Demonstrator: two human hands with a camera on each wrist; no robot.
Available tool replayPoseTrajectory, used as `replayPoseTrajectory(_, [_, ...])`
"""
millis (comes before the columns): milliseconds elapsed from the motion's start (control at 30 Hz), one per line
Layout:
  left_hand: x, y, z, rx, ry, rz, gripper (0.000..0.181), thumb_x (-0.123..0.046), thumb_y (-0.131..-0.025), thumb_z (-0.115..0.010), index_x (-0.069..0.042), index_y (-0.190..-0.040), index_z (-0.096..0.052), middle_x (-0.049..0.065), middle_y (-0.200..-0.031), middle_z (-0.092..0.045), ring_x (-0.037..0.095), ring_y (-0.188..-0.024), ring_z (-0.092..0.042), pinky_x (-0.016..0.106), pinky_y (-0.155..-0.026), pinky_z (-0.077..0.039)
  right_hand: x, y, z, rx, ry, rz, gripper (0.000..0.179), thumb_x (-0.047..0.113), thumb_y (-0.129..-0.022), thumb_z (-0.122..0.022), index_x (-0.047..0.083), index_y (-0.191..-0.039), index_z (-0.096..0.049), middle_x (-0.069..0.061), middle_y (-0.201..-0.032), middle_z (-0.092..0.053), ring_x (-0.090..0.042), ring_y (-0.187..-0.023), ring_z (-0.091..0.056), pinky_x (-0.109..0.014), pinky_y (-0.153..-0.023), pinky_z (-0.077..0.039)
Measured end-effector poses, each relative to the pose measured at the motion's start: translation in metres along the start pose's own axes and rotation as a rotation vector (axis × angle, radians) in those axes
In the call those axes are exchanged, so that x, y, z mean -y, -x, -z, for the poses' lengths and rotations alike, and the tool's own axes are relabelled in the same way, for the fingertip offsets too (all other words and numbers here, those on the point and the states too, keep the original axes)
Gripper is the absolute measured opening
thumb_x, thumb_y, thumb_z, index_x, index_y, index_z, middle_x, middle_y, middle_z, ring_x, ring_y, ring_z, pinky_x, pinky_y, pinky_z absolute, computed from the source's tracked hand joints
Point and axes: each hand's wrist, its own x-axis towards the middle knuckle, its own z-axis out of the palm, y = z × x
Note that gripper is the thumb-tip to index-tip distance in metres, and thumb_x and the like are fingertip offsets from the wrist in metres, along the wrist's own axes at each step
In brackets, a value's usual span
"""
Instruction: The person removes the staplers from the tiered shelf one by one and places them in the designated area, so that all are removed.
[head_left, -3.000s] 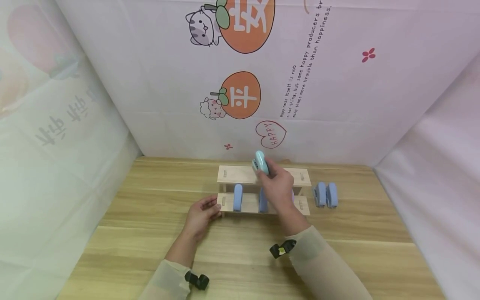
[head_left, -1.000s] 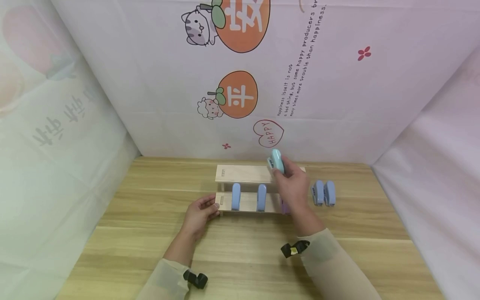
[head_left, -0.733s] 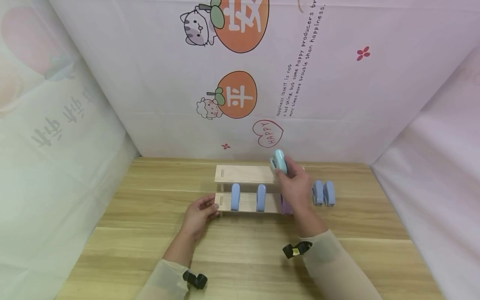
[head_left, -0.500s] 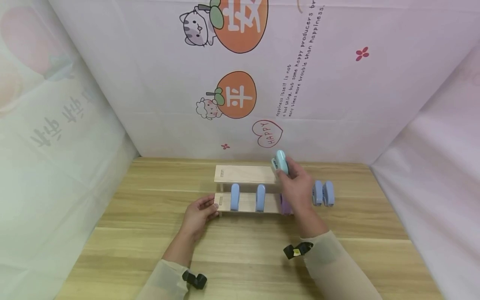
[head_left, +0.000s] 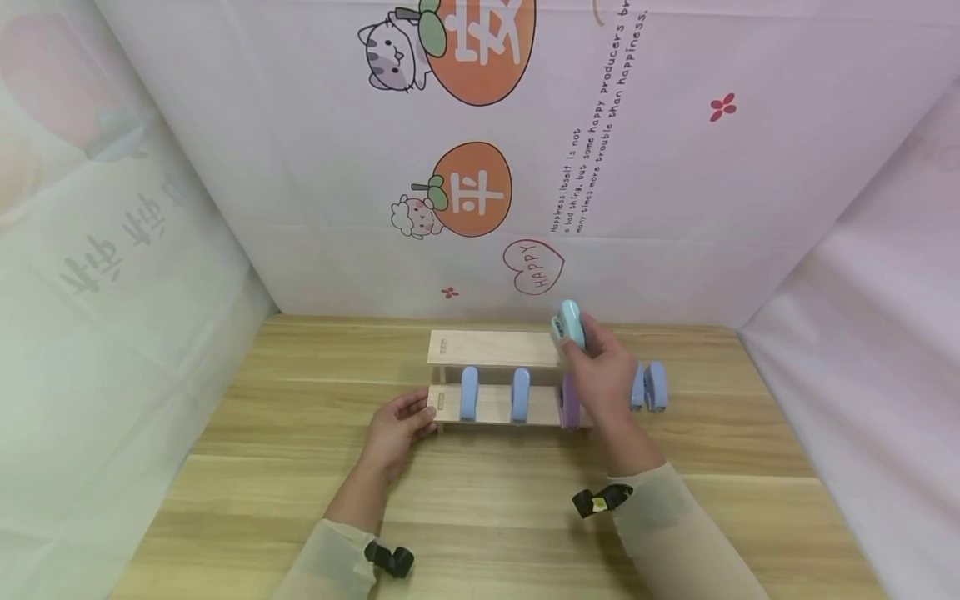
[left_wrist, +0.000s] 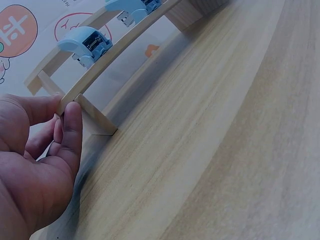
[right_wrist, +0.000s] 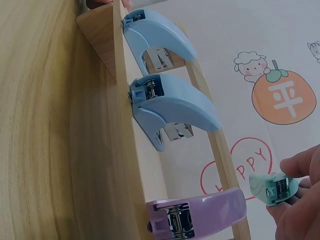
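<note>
A two-tier wooden rack (head_left: pixel 491 407) stands on the table, its upper shelf (head_left: pixel 487 347) behind the lower one. My left hand (head_left: pixel 396 433) pinches the lower shelf's left end between thumb and fingers, plainer in the left wrist view. Two blue staplers (head_left: pixel 521 395) and a purple stapler (head_left: pixel 571 402) stand in a row on the lower shelf. Above the upper shelf's right part, my right hand (head_left: pixel 606 375) grips a mint-green stapler (head_left: pixel 572 323) between thumb and fingers. That hand hides the right ends of both shelves. Whether the mint stapler touches the shelf I cannot tell.
Two more blue staplers (head_left: pixel 656 387) stand side by side on the table right of the rack, one partly behind my right hand. A printed white cloth (head_left: pixel 637 275) rises behind the table's back edge, with white cloth on both sides.
My right hand has carried the mint-green stapler rightward along the upper shelf, uncovering more of the purple stapler. My left hand keeps its hold on the rack.
</note>
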Motion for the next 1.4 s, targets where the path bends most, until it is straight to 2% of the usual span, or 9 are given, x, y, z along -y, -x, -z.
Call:
replayPoseTrajectory(200, [0.000, 0.000, 0.000, -0.003, -0.005, -0.003, 0.046, 0.005, -0.091, -0.074, 0.003, -0.136, -0.061, 0.015, -0.122, -0.061, 0.022, -0.101, -0.066, 0.033, -0.090, -0.064, -0.003, -0.001, 0.003, -0.016, -0.002, 0.019, 0.051, 0.012, -0.093, -0.075, 0.013, -0.142, -0.063, -0.014, -0.140, -0.062, -0.026, -0.130, -0.061, -0.036, -0.105, -0.055])
replayPoseTrajectory(600, [-0.001, 0.000, 0.000, -0.006, -0.009, 0.006, 0.046, 0.005, -0.092, -0.074, 0.002, -0.136, -0.061, 0.016, -0.123, -0.061, 0.022, -0.102, -0.066, 0.033, -0.090, -0.064, -0.005, -0.003, 0.011, -0.008, -0.015, 0.035, 0.051, 0.012, -0.094, -0.074, 0.011, -0.143, -0.062, -0.014, -0.141, -0.062, -0.025, -0.131, -0.060, -0.035, -0.107, -0.053])
replayPoseTrajectory(900, [0.000, -0.001, 0.002, 0.010, -0.012, 0.011, 0.047, 0.002, -0.092, -0.075, 0.001, -0.137, -0.061, 0.017, -0.125, -0.060, 0.024, -0.105, -0.065, 0.034, -0.093, -0.063, -0.006, -0.003, 0.017, -0.036, -0.013, 0.035, 0.049, 0.009, -0.093, -0.075, 0.010, -0.141, -0.063, -0.013, -0.140, -0.063, -0.025, -0.130, -0.060, -0.033, -0.106, -0.054])
replayPoseTrajectory(1100, [0.001, -0.001, 0.002, 0.012, -0.005, 0.003, 0.046, 0.003, -0.092, -0.074, 0.002, -0.136, -0.061, 0.017, -0.125, -0.059, 0.024, -0.105, -0.065, 0.034, -0.093, -0.063, -0.010, -0.004, 0.020, -0.028, 0.003, 0.005, 0.050, 0.011, -0.094, -0.074, 0.010, -0.143, -0.062, -0.012, -0.142, -0.061, -0.024, -0.132, -0.058, -0.035, -0.109, -0.052])
replayPoseTrajectory(1400, [0.000, -0.001, 0.001, 0.006, -0.007, 0.004, 0.046, 0.004, -0.092, -0.073, 0.001, -0.137, -0.061, 0.017, -0.125, -0.060, 0.024, -0.104, -0.065, 0.033, -0.092, -0.063, -0.016, -0.005, 0.025, -0.054, -0.008, 0.020, 0.049, 0.011, -0.093, -0.075, 0.009, -0.141, -0.063, -0.014, -0.140, -0.062, -0.025, -0.131, -0.060, -0.032, -0.106, -0.054])
